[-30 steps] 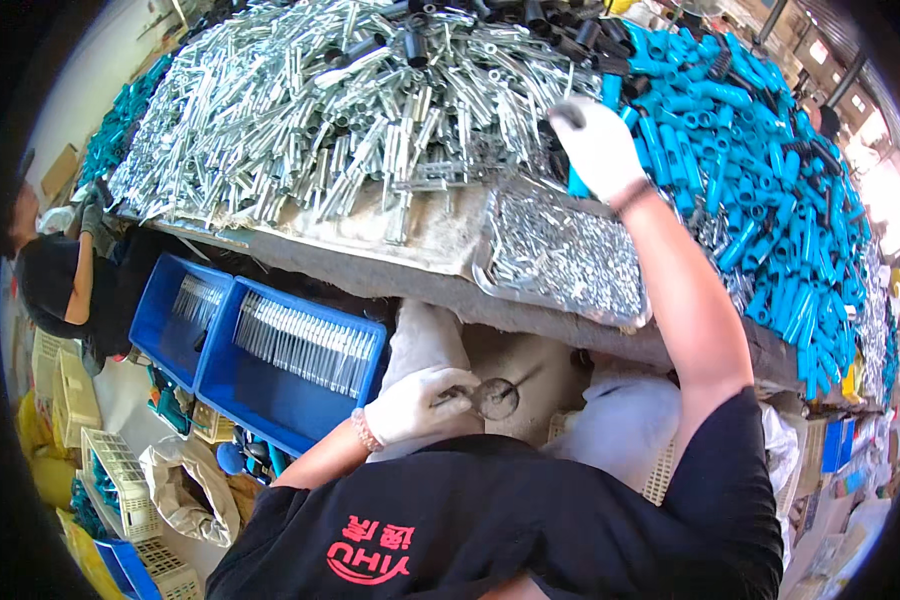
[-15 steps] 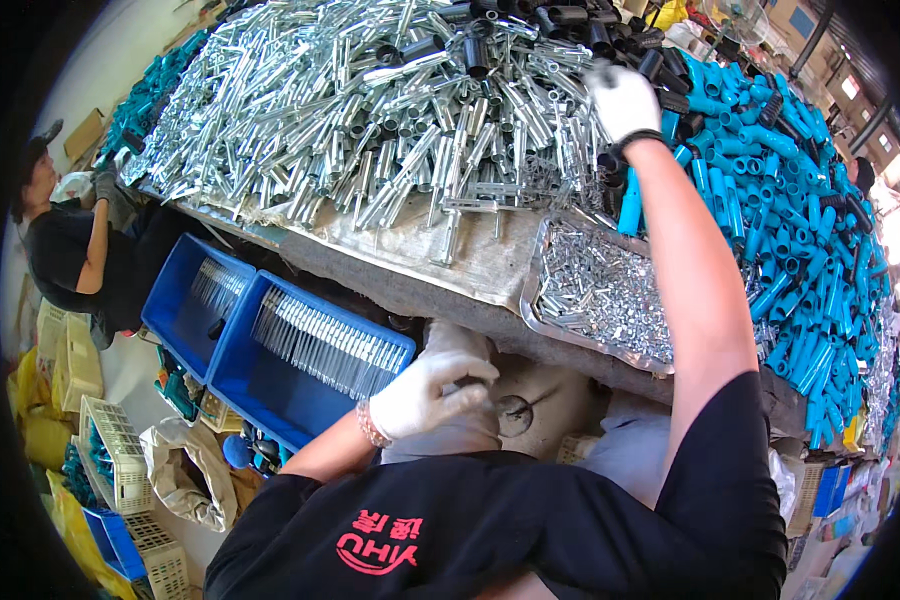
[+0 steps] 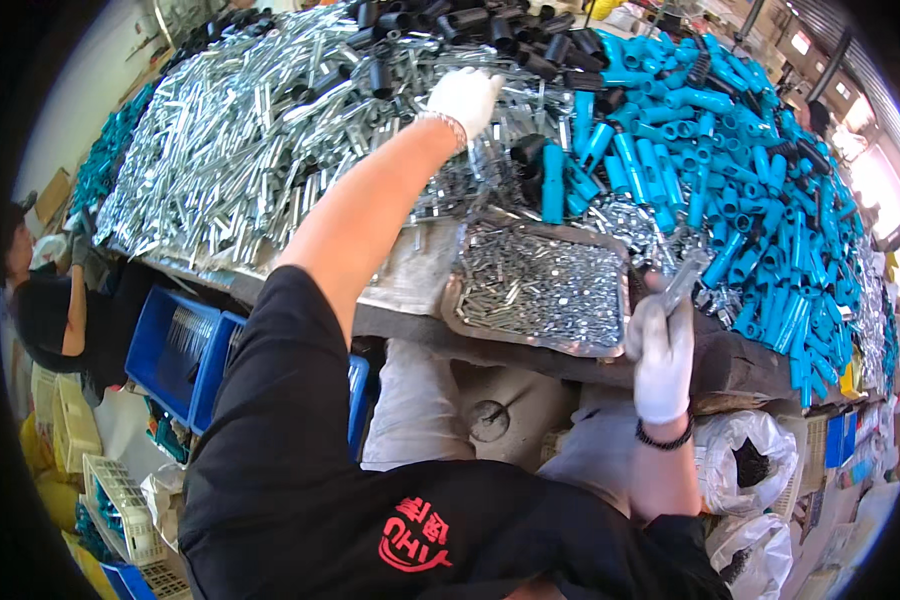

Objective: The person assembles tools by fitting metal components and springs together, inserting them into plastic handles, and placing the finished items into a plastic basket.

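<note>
Far out over the heap, my left hand (image 3: 465, 102), in a white glove, has its fingers curled down at the border of silver metal parts (image 3: 230, 140) and black tubes (image 3: 380, 77). What those fingers hold, if anything, is hidden. Low on the right, my gloved right hand (image 3: 662, 362) is closed on a long silvery piece (image 3: 684, 280) that points up and away; its exact kind is unclear. Just left of this hand lies a shallow metal tray (image 3: 530, 340) of small pins and screws. Teal tubular handles (image 3: 685, 130) are piled beyond it.
Blue bins (image 3: 160, 350) stand at the left below the table edge, one with rows of metal rods. White sacks (image 3: 745, 460) stand at lower right. Another person (image 3: 55, 310) works at far left. Cream crates (image 3: 120, 500) are stacked at lower left.
My left hand has gone from beside the blue bin up to the heap. My right hand has come back from the heap to the tray's right side, now with a silvery piece. The view has shifted right.
</note>
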### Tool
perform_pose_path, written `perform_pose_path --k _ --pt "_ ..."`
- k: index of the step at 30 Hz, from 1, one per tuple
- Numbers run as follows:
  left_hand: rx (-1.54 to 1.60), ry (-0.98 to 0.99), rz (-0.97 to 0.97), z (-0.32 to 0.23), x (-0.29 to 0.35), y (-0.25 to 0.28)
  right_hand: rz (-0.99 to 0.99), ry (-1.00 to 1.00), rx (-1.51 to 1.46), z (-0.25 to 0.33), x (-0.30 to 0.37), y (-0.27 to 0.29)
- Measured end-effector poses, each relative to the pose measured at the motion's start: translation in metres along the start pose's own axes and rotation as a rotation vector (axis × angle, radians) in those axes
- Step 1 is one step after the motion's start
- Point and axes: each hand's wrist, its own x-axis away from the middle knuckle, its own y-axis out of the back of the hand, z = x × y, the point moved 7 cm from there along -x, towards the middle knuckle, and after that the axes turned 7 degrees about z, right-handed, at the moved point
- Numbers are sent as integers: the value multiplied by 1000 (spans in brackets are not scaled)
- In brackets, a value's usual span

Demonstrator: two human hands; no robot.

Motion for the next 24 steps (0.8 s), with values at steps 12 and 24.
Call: perform_pose_path --k 12,24 --pt "-38 142 185 -39 27 67 -195 -151 -82 -8 71 65" --pt "1032 105 362 -181 294 122 427 408 696 30 76 -44"
